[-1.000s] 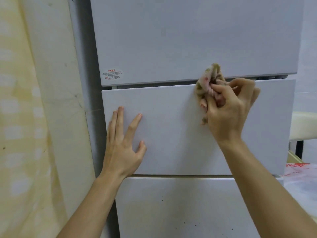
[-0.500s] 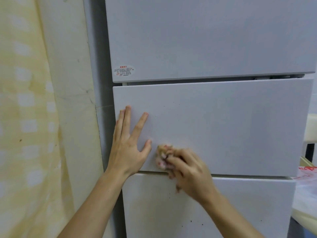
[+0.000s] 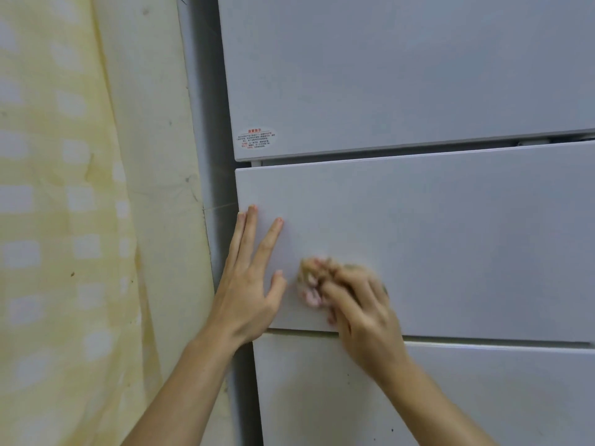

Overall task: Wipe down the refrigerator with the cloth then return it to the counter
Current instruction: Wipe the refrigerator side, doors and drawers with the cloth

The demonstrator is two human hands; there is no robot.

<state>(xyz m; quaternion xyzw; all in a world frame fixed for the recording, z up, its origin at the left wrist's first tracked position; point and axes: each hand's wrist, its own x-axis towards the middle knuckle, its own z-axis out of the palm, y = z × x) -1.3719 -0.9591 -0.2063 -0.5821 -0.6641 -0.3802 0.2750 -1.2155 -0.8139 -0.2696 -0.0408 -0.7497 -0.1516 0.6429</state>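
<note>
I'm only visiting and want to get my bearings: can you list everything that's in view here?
fridge: one, pale grey, fills the right side; three panels stacked
sticker: one, white with red print, lower left corner of the top panel
cloth: one, pinkish tan, blurred, low on the left of the middle panel
wall: one, cream, scuffed, left of the fridge
curtain: one, yellow checked, far left
left hand: one, flat on the middle panel's left edge, fingers straight
right hand: one, grips the cloth against the middle panel
</note>
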